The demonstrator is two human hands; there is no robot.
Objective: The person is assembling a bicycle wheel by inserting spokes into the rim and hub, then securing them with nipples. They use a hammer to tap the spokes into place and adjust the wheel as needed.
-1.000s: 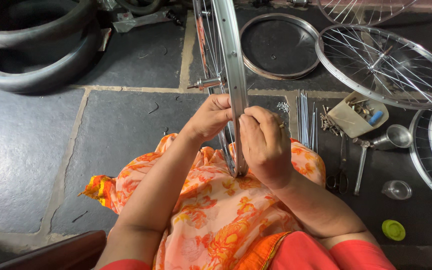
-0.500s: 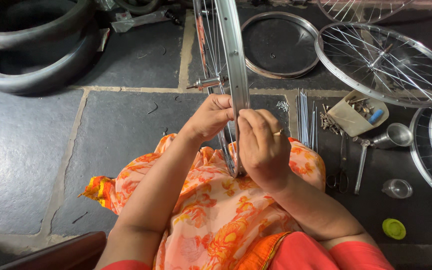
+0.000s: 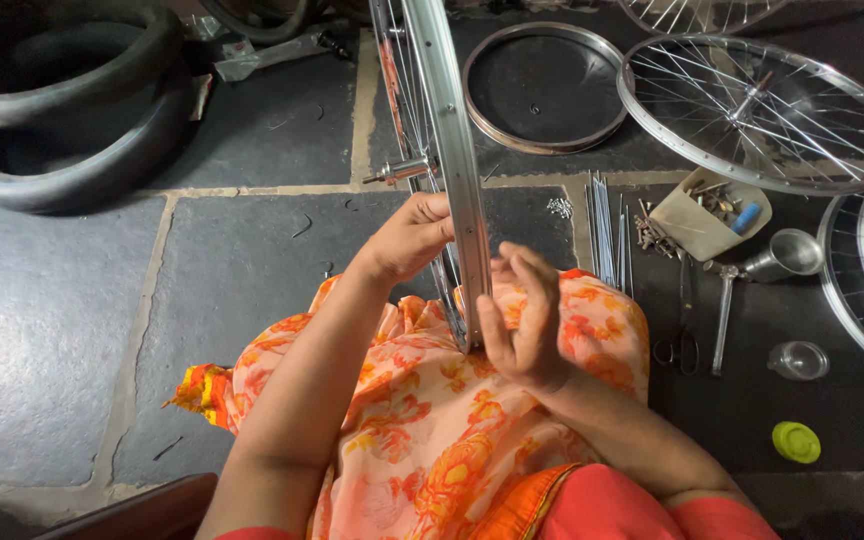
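On lap: upright wheel rim, left hand gripping, right hand open beside; loose spokes, parts tray near.

— Where is there room around the upright wheel rim?

— At nine o'clock: bare stone floor out to the stacked tyres at ten.

— And at three?

— Crowded. Loose spokes, a parts tray, a metal funnel, scissors, then spoked wheels at two.

— Six o'clock?

— The orange floral cloth fills it.
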